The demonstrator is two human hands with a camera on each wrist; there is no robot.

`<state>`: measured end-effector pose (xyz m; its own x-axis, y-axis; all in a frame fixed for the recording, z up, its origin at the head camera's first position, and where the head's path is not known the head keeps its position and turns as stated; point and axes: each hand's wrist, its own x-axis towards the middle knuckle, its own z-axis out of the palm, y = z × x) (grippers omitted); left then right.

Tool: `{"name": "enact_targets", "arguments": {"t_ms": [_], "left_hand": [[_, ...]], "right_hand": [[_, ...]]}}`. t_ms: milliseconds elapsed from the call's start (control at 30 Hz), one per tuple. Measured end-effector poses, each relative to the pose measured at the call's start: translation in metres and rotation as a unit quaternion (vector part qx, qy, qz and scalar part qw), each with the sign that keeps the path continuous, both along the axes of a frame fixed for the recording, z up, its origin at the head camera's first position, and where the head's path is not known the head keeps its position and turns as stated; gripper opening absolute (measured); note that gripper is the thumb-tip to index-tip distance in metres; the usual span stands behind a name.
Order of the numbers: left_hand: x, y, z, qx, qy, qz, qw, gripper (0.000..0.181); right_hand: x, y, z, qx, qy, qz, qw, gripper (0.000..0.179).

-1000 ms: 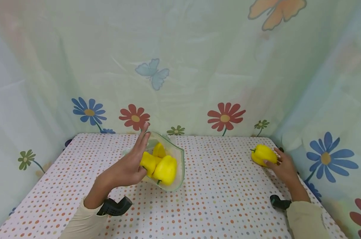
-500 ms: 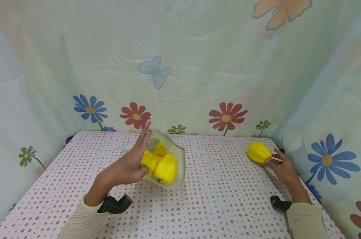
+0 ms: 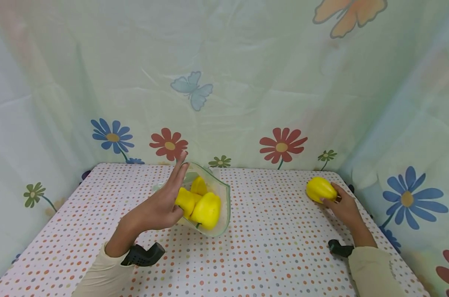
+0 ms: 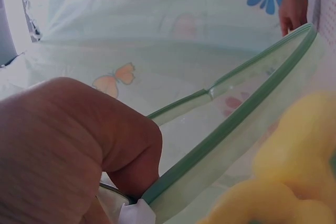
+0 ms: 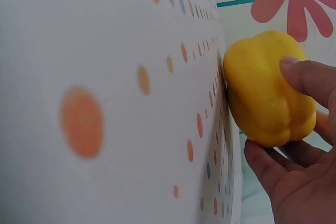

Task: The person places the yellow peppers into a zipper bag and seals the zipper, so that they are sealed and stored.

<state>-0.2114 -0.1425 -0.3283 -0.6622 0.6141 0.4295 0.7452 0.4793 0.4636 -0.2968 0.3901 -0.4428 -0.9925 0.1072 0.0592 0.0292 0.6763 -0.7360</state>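
My left hand (image 3: 154,210) pinches the edge of a clear zip bag (image 3: 225,206) with a green rim, between thumb and index finger; the other fingers point up. In the left wrist view the grip sits beside a white zip slider (image 4: 137,212). Several yellow bell peppers (image 3: 206,210) lie inside the bag, partly hidden by the hand. On the far right of the table, my right hand (image 3: 345,209) holds another yellow bell pepper (image 3: 318,189). The right wrist view shows the thumb (image 5: 310,77) on one side of this pepper (image 5: 265,90) and fingertips under it.
A white table with coloured dots (image 3: 269,247) carries everything. Floral curtains (image 3: 246,82) rise behind it and along both sides. Black wrist devices sit at the left sleeve (image 3: 142,254) and right sleeve (image 3: 339,248).
The pepper on the right has turned and shifted left, its stem now out of sight. My right hand has followed it leftward and closed round its end. The left hand and bag stay put.
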Motion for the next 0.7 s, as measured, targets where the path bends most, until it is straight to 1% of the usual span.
{"name": "enact_targets", "arguments": {"t_ms": [67, 200, 267, 367, 433, 500, 533, 667, 700], "left_hand": [[0.000, 0.000, 0.000, 0.000, -0.001, -0.001, 1.0000, 0.107], [0.000, 0.000, 0.001, 0.001, -0.002, -0.001, 1.0000, 0.107], [0.001, 0.000, 0.001, 0.000, -0.002, -0.001, 1.0000, 0.107], [0.001, 0.000, 0.000, -0.004, 0.001, 0.000, 1.0000, 0.106], [0.001, 0.001, 0.001, -0.004, -0.001, -0.001, 1.0000, 0.106], [0.001, 0.001, 0.002, -0.004, -0.001, 0.000, 1.0000, 0.106], [0.001, 0.001, 0.002, -0.003, -0.004, 0.000, 1.0000, 0.106], [0.002, 0.001, 0.002, 0.000, -0.011, 0.003, 0.9999, 0.107], [0.002, 0.001, 0.002, 0.000, -0.010, 0.004, 0.9999, 0.106]], "right_hand": [[0.000, -0.002, 0.001, 0.001, 0.002, -0.012, 0.9999, 0.081], [-0.002, -0.004, 0.002, -0.014, 0.014, -0.018, 0.9996, 0.084], [-0.010, 0.001, -0.006, -0.001, 0.025, -0.023, 0.9994, 0.087], [-0.025, 0.013, -0.026, 0.014, 0.054, -0.017, 0.9983, 0.090], [-0.030, 0.014, -0.034, 0.025, 0.077, -0.006, 0.9967, 0.091], [-0.024, 0.003, -0.026, 0.013, 0.086, 0.011, 0.9961, 0.090], [-0.018, -0.006, -0.018, 0.010, 0.088, 0.016, 0.9959, 0.089], [0.012, -0.049, 0.025, -0.014, 0.088, 0.060, 0.9942, 0.083], [0.016, -0.057, 0.032, -0.015, 0.094, 0.071, 0.9929, 0.081]]}}
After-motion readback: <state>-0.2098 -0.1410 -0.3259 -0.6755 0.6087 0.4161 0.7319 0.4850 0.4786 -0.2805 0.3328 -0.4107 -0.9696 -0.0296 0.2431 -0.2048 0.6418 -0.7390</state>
